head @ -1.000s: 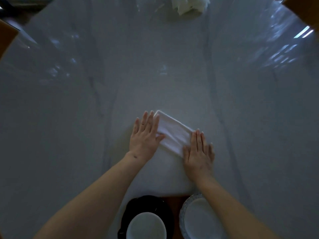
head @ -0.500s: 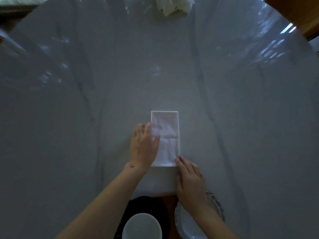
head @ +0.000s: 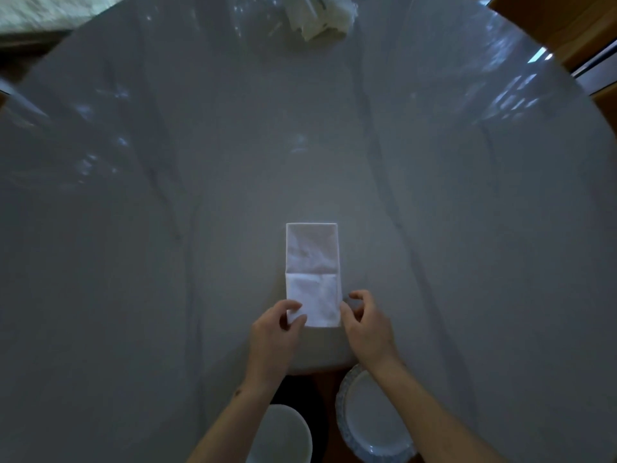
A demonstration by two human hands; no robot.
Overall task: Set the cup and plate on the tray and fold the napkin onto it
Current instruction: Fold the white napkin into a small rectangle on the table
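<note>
A white napkin point(head: 312, 262) lies on the grey marble table point(head: 434, 212) as a long narrow strip pointing away from me. Its near end is doubled over as far as a crease halfway along. My left hand point(head: 273, 332) pinches the near left corner of the napkin. My right hand point(head: 365, 324) holds the near right edge with curled fingers. Below the table's near edge a white cup point(head: 283, 432) sits on a dark surface, and a white plate point(head: 370, 419) with a patterned rim is beside it on a brown tray point(head: 329, 412).
A crumpled pile of white cloth point(head: 320, 15) lies at the table's far edge. Wooden furniture point(head: 567, 25) shows at the upper right.
The napkin went from lying diagonally to pointing straight away from me. Both hands slid from pressing flat on it to gripping its near corners, and the near end is now doubled over.
</note>
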